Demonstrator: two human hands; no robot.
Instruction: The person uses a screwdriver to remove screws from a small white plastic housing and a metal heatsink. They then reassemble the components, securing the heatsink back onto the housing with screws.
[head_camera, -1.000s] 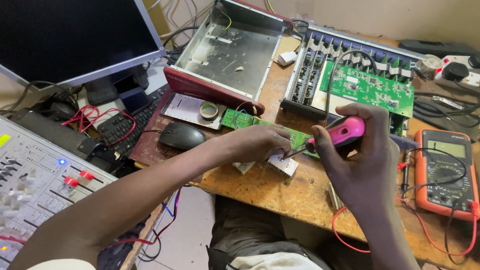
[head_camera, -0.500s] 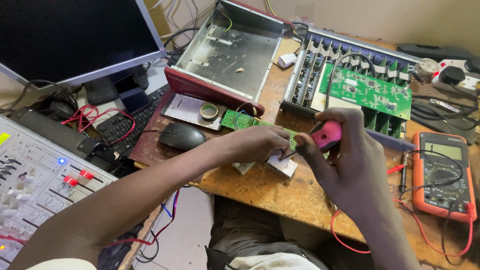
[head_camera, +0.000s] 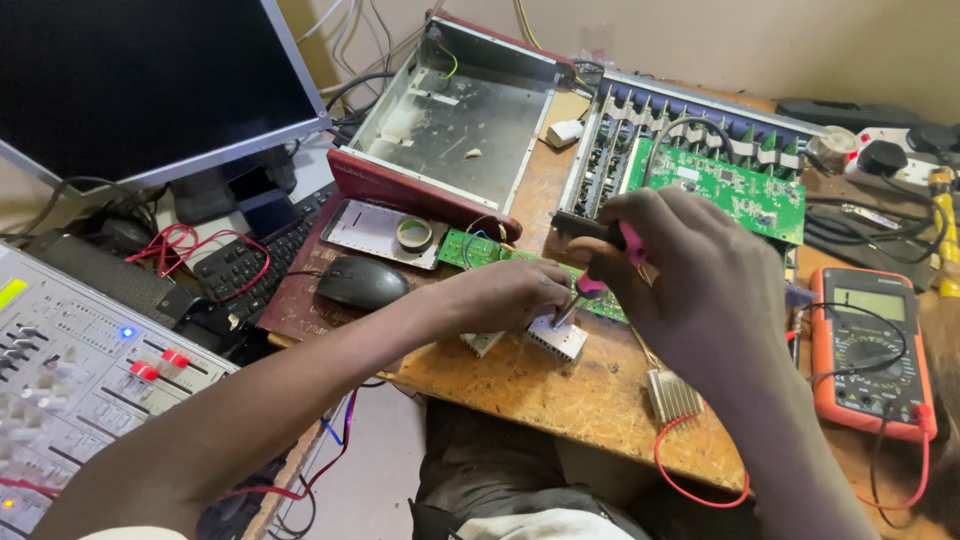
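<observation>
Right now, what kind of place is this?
Probably an electronics repair bench: opened metal chassis, bare green circuit board, orange multimeter, and the right hand working a pink-handled screwdriver.

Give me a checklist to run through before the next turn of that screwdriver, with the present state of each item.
1. Left hand steadies the small green board: ok, it rests on the board's near end.
2. Right hand grips the pink-handled screwdriver: ok.
3. Screwdriver tip seated in a screw: cannot tell, the fingers hide it.
4. Finned heatsink under the tip lies flat on the wooden table: cannot tell, partly covered.
5. Red lead clear of the hands: ok, it loops near the table's front edge.
6. Orange multimeter out of the way: ok, it lies off to the right.
</observation>
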